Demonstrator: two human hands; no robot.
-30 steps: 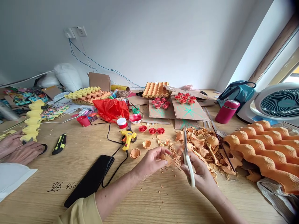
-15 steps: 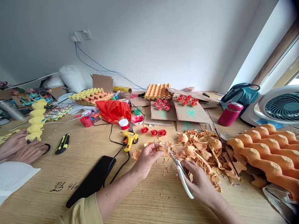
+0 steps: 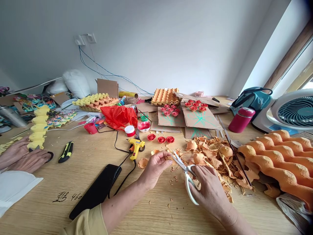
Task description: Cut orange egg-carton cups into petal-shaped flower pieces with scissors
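Observation:
My left hand [image 3: 156,168] pinches a small orange egg-carton piece, mostly hidden behind the fingers and blades. My right hand [image 3: 211,187] grips white-handled scissors [image 3: 185,167], their blades slightly apart and their tips at the pinched piece. Beside my left hand lies an orange egg-carton cup cut into petals [image 3: 143,163]. Beyond my hands sit finished red paper-pulp roses [image 3: 161,139] in a row. A heap of orange egg-carton scraps [image 3: 215,156] spreads to the right of the scissors, and small clippings dot the table below.
A yellow glue gun [image 3: 136,146] and a black phone [image 3: 96,191] lie left of my arm. An orange egg tray [image 3: 281,160] stands right. At far left, another person's hands [image 3: 26,160] hold dark scissors at a yellow egg-carton strip [image 3: 39,127]. Red roses rest on cardboard [image 3: 202,120].
My right hand has turned and moved slightly, bringing the scissors' blades up to the piece in my left hand. The handles have spread, and the piece now appears more edge-on.

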